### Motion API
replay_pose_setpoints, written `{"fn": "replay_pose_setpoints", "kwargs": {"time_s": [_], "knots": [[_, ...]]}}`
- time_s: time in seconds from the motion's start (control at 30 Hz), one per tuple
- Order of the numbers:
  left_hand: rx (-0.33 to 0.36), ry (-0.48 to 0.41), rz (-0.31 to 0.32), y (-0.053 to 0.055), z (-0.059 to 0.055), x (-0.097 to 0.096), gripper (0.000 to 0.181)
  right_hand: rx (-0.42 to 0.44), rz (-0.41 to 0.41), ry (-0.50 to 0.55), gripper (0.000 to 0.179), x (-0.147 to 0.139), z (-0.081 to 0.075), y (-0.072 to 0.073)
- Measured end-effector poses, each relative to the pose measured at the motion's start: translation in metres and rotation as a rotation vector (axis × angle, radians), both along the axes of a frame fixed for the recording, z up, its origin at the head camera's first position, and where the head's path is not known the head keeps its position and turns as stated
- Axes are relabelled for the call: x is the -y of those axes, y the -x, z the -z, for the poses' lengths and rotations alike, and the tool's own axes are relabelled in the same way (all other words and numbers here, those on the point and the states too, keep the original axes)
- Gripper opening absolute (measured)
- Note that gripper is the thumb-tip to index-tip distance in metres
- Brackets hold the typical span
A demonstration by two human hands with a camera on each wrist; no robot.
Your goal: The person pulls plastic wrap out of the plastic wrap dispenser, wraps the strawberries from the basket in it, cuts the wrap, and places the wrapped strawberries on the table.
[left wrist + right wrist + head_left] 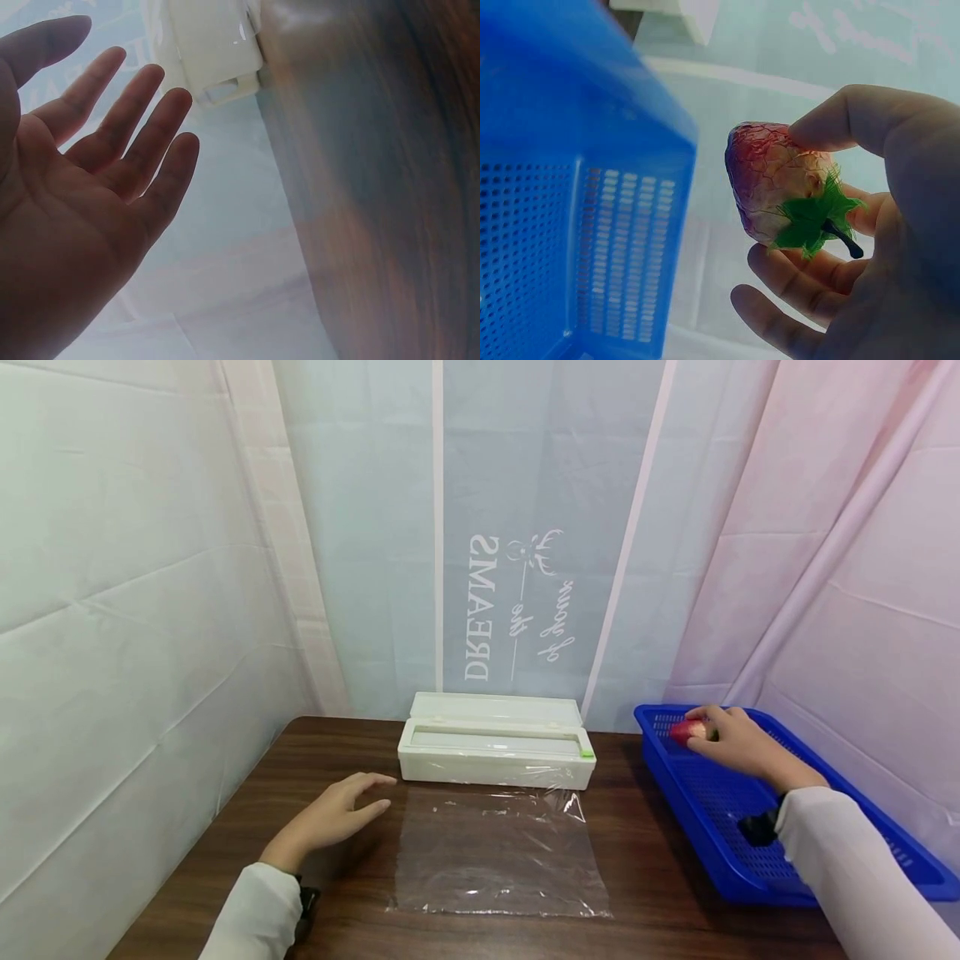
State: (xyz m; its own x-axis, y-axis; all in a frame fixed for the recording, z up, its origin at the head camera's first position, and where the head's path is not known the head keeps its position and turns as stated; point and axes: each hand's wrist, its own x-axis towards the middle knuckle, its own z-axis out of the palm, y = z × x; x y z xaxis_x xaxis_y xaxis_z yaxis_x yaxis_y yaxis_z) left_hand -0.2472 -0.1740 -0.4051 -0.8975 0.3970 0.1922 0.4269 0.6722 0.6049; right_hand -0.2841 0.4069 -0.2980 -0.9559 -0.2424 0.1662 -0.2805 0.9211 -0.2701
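Note:
My right hand [735, 739] grips a strawberry [780, 180], red with a pale patch, green leaves and a dark stem. In the head view the strawberry [686, 732] is over the far end of a blue plastic basket [712, 785]. My left hand [341, 814] holds nothing; its fingers are loosely spread left of a sheet of clear plastic wrap [498, 852]. In the left wrist view the palm of the left hand [90, 180] shows with all fingers apart. The sheet lies on the table, running from the front of a white cling-film dispenser box [495, 768].
The dispenser's lid [495, 706] stands raised at the back, and a small green piece [587, 753] sits at its right end. A dark wooden table [360, 918] carries everything. Fabric curtains [150, 568] hang at the back and sides.

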Motion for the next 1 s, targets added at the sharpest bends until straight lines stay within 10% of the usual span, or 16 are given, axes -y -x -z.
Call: {"fn": "replay_pose_setpoints", "kwargs": {"time_s": [1.0], "knots": [[-0.026, 0.017, 0.168, 0.005, 0.003, -0.029, 0.032, -0.043, -0.177, 0.021, 0.043, 0.075, 0.017, -0.020]]}}
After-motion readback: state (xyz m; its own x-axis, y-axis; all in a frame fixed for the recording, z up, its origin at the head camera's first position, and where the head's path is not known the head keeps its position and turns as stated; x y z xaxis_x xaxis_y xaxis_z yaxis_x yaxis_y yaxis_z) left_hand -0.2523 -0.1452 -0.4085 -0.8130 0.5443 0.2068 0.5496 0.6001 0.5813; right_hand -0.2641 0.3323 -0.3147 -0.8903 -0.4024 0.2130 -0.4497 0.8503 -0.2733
